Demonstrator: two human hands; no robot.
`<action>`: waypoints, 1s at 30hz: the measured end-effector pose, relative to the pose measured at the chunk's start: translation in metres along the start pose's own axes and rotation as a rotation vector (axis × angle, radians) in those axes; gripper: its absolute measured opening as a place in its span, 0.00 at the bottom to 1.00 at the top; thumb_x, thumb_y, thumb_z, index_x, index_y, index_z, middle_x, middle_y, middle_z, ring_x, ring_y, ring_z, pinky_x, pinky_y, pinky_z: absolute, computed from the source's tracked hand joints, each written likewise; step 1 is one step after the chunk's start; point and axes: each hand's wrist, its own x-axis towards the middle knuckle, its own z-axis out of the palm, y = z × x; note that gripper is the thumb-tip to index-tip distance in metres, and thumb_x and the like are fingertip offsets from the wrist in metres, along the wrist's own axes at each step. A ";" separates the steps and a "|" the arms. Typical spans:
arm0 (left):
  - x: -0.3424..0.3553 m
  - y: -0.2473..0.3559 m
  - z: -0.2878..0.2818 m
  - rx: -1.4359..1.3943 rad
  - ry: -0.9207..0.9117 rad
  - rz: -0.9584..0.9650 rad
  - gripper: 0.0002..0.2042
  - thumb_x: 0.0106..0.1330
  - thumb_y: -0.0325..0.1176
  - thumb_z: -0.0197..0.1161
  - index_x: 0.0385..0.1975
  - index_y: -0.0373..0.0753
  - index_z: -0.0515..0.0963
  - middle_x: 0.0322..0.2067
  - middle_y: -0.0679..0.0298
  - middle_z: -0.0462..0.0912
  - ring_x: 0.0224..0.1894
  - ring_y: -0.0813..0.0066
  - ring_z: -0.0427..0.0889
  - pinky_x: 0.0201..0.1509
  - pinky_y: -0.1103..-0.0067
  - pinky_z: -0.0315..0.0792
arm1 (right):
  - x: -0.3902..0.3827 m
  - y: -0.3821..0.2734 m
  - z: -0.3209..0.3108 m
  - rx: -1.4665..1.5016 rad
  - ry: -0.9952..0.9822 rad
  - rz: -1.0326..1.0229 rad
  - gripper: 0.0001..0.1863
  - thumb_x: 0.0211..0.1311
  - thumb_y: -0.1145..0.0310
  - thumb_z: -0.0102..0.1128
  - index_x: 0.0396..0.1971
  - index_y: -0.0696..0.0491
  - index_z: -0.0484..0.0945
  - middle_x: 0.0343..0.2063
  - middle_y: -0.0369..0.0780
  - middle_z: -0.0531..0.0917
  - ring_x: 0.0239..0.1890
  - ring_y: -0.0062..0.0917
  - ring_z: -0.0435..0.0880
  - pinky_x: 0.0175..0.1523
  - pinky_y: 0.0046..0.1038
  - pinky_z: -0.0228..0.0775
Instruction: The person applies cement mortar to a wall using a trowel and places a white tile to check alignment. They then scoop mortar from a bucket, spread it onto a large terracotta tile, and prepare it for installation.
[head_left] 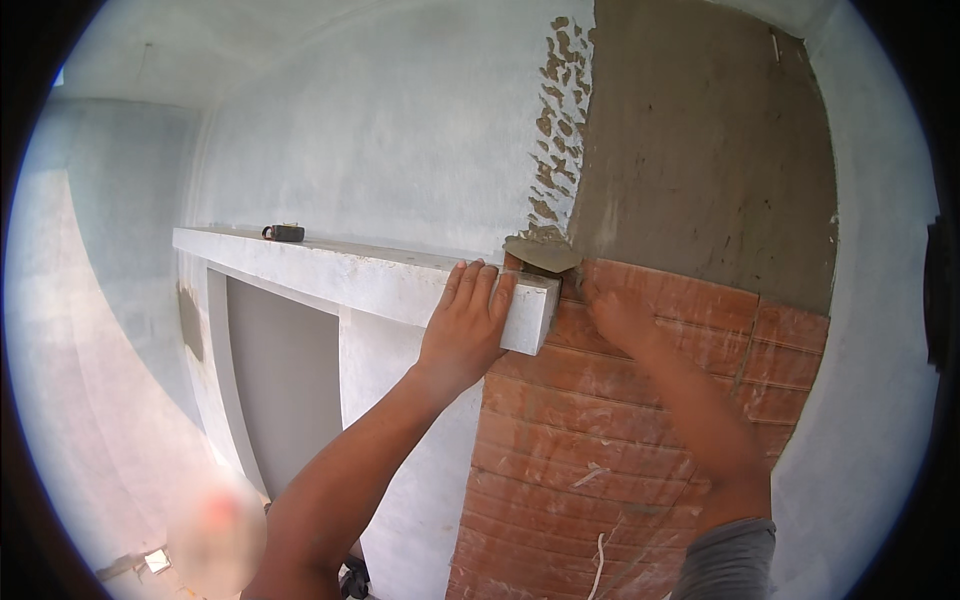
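Note:
My left hand [466, 330] lies over the end of a long white ledge [390, 285], fingers extended against its front and upper edge. Just right of it, a grey mortar-coated flat piece [540, 252] sits at the ledge's end, below a rough strip of chipped plaster [555, 130]. My right hand [612, 312] is curled at the dark gap beneath that piece; what its fingertips hold is hidden. Reddish-brown wood-look tiles [560, 440] cover the wall below, with plain grey render [705, 140] above them.
A small black object [283, 233] rests on the ledge toward the left. Under the ledge is a recessed grey opening [280, 370]. White walls [860, 180] stand at both sides. A blurred shape with red [215, 515] and a small pale square [157, 560] are low at the left.

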 end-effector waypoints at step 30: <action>-0.001 -0.004 0.012 -0.035 0.045 0.002 0.42 0.44 0.28 0.75 0.63 0.31 0.63 0.58 0.45 0.68 0.68 0.44 0.64 0.78 0.56 0.51 | 0.091 0.023 -0.081 0.396 -0.365 -0.059 0.16 0.65 0.59 0.61 0.43 0.55 0.85 0.35 0.52 0.86 0.40 0.44 0.85 0.47 0.43 0.76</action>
